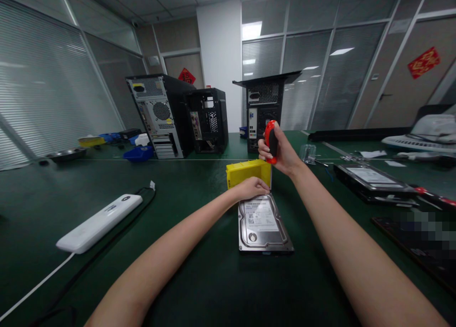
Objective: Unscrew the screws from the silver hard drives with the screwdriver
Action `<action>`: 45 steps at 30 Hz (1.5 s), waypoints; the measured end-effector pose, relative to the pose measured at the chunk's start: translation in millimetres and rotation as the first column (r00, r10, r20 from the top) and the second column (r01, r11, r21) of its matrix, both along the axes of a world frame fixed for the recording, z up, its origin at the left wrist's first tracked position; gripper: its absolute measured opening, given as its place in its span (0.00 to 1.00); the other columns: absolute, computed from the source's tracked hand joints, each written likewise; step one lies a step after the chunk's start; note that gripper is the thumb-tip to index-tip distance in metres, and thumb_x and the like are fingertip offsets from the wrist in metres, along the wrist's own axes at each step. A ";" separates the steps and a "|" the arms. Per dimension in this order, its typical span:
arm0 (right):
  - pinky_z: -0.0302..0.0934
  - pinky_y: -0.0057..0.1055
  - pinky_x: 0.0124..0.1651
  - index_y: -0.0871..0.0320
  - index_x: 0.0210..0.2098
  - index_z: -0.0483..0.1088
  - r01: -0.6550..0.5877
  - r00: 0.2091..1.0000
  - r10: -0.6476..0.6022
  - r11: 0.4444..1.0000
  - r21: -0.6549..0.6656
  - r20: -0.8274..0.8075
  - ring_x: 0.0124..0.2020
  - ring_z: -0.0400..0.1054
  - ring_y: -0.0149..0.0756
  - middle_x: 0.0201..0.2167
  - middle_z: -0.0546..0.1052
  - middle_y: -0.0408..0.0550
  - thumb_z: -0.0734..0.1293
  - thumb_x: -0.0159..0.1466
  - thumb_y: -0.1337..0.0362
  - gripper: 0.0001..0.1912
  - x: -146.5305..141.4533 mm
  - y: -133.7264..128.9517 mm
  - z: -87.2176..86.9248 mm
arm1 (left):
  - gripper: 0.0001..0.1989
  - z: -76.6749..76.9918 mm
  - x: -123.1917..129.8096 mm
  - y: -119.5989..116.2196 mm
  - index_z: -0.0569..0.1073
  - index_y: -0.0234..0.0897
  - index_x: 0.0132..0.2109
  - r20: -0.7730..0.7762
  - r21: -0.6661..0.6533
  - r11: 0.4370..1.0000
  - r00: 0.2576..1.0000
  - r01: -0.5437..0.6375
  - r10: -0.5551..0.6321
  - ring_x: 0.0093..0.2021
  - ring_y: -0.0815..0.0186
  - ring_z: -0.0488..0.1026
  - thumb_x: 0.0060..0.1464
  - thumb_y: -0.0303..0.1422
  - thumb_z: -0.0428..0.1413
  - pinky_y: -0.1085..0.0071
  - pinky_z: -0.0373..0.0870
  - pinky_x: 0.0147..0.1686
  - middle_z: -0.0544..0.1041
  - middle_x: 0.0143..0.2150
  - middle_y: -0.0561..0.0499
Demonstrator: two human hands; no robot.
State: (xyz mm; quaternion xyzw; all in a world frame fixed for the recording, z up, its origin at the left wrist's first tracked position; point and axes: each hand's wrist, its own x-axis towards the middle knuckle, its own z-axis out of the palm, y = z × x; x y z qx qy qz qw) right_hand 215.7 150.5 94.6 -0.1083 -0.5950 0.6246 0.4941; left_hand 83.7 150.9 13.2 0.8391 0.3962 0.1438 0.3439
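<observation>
A silver hard drive (261,222) lies label side up on the green table, its far end partly covered by my left hand (253,188). The fingers of that hand are bent and pressed together at the drive's far right corner. What they pinch there is too small to make out. Above and slightly beyond, my right hand (281,149) is wrapped round the red and black handle of a screwdriver (271,142), held upright. Its shaft runs down toward my left fingertips and is hard to see. Just behind my left hand stands a yellow plastic box (245,171).
A white power strip (101,222) with its cable lies at the left. Computer cases (162,116) stand at the back, near a blue tray (138,153). On the right are another drive (374,177), a red-handled tool (436,197) and a dark flat panel (409,246).
</observation>
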 end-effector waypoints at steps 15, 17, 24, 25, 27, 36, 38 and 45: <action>0.50 0.24 0.19 0.56 0.30 0.66 -0.021 0.999 0.021 1.000 -0.018 -0.030 0.12 0.49 0.23 0.15 0.59 0.36 0.60 0.57 0.40 0.24 5.5 -2.4 2.1 | 0.08 5.0 -0.4 -4.9 0.72 0.30 0.42 0.016 -0.012 1.000 1.000 -0.011 0.011 0.38 0.65 0.73 0.59 0.31 0.54 0.64 0.72 0.39 0.74 0.39 0.49; 0.46 0.23 0.16 0.56 0.26 0.63 -0.027 0.999 0.027 1.000 0.002 -0.021 0.11 0.47 0.22 0.14 0.59 0.35 0.63 0.56 0.42 0.22 6.8 -1.6 1.3 | 0.08 5.4 -0.3 -5.1 0.72 0.29 0.42 0.022 -0.011 1.000 1.000 -0.013 0.013 0.37 0.65 0.73 0.59 0.30 0.54 0.64 0.72 0.39 0.74 0.38 0.49; 0.50 0.23 0.19 0.59 0.29 0.66 -0.001 0.998 0.000 1.000 -0.025 -0.059 0.15 0.54 0.24 0.17 0.63 0.39 0.61 0.57 0.41 0.25 15.4 -2.0 1.2 | 0.07 2.9 0.2 -2.5 0.72 0.30 0.42 0.023 -0.010 1.000 0.999 -0.021 0.022 0.37 0.65 0.73 0.59 0.30 0.54 0.64 0.72 0.39 0.75 0.38 0.49; 0.51 0.24 0.19 0.59 0.30 0.67 0.002 0.998 -0.004 0.999 -0.035 -0.066 0.15 0.55 0.24 0.17 0.64 0.40 0.60 0.57 0.40 0.26 16.0 -1.7 1.3 | 0.07 2.8 0.2 -2.5 0.72 0.30 0.42 0.023 -0.010 1.000 1.000 -0.020 0.021 0.38 0.65 0.73 0.59 0.30 0.54 0.64 0.72 0.39 0.74 0.38 0.49; 0.52 0.24 0.19 0.60 0.29 0.66 0.010 0.997 -0.014 0.999 -0.042 -0.076 0.15 0.55 0.24 0.17 0.64 0.40 0.60 0.56 0.39 0.27 16.3 -0.4 1.4 | 0.08 2.7 0.1 -2.5 0.72 0.30 0.42 0.021 -0.009 1.000 1.000 -0.016 0.016 0.39 0.65 0.73 0.59 0.30 0.54 0.64 0.72 0.40 0.74 0.39 0.49; 0.43 0.21 0.15 0.57 0.25 0.60 0.070 0.997 -0.070 0.997 0.030 -0.013 0.12 0.49 0.21 0.13 0.58 0.35 0.64 0.57 0.45 0.21 7.6 2.6 0.3 | 0.10 -0.4 0.6 0.5 0.70 0.30 0.45 0.004 -0.007 1.000 1.000 -0.002 0.002 0.41 0.64 0.73 0.60 0.33 0.53 0.62 0.72 0.40 0.73 0.43 0.47; 0.42 0.21 0.15 0.57 0.24 0.58 0.077 0.997 -0.078 0.996 0.052 0.006 0.12 0.50 0.21 0.14 0.59 0.35 0.64 0.58 0.47 0.20 6.5 2.4 0.0 | 0.10 -0.5 0.4 0.7 0.70 0.30 0.45 0.001 -0.004 1.000 1.000 0.000 0.000 0.41 0.63 0.72 0.60 0.33 0.53 0.62 0.71 0.40 0.73 0.44 0.47; 0.48 0.24 0.18 0.58 0.33 0.65 0.019 1.000 -0.019 1.000 0.013 -0.003 0.15 0.55 0.24 0.17 0.63 0.39 0.62 0.58 0.44 0.21 5.4 0.3 -0.1 | 0.11 -1.5 -0.8 0.8 0.70 0.31 0.46 0.002 0.009 1.000 1.000 0.016 -0.016 0.41 0.64 0.72 0.60 0.33 0.53 0.63 0.72 0.40 0.73 0.43 0.47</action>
